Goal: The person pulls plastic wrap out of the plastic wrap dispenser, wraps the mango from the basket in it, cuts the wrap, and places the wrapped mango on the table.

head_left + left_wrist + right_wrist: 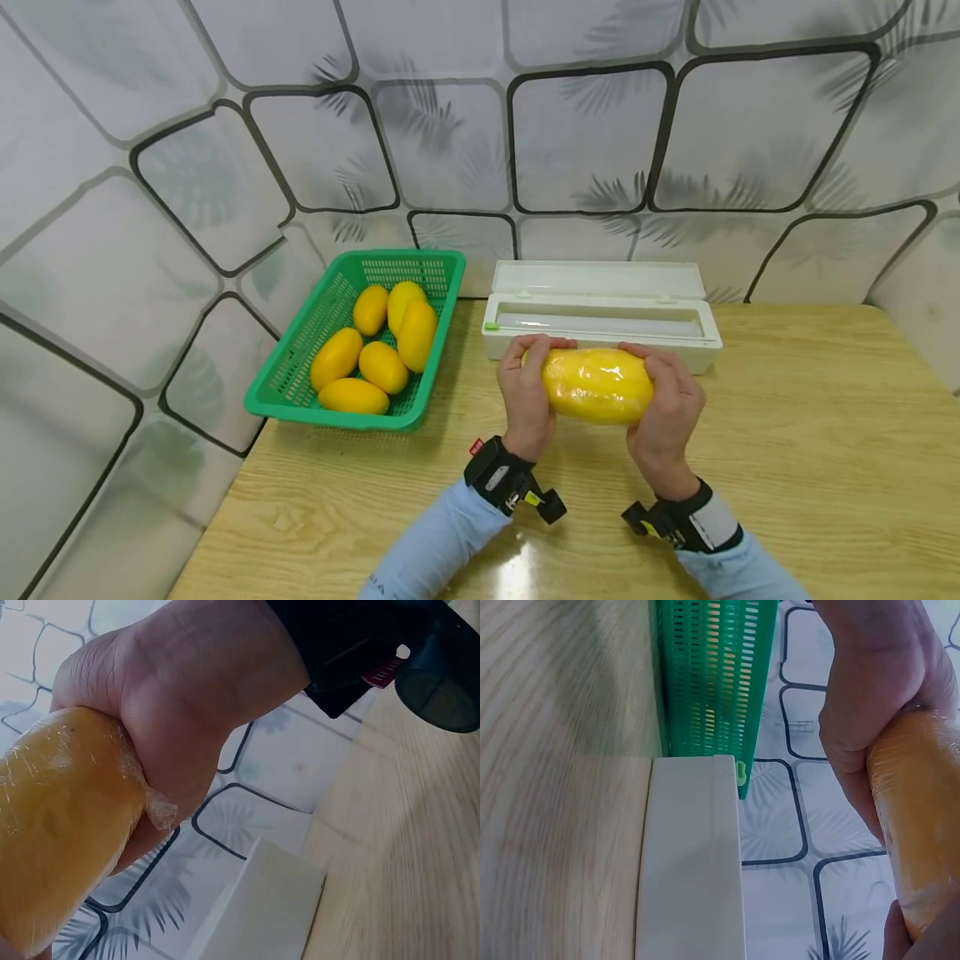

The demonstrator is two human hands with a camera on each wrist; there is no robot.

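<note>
A yellow mango (pixel 597 385) wrapped in shiny clear plastic film is held above the table, just in front of a white cling film box. My left hand (pixel 528 392) grips its left end, and my right hand (pixel 667 410) grips the right end. In the left wrist view the film on the mango (pixel 64 825) is bunched into a small twist (pixel 160 808) beside the palm. The right wrist view shows the wrapped mango (pixel 922 817) between both hands. The cling film box (pixel 600 346) has its lid (pixel 596 279) raised, with a roll of film (pixel 600 323) inside.
At the left, a green plastic basket (pixel 273 408) holds several unwrapped mangoes (pixel 355 396). It stands on the wooden table (pixel 810 433), left of the box. A patterned wall covering (pixel 585 142) rises behind the table and along its left side.
</note>
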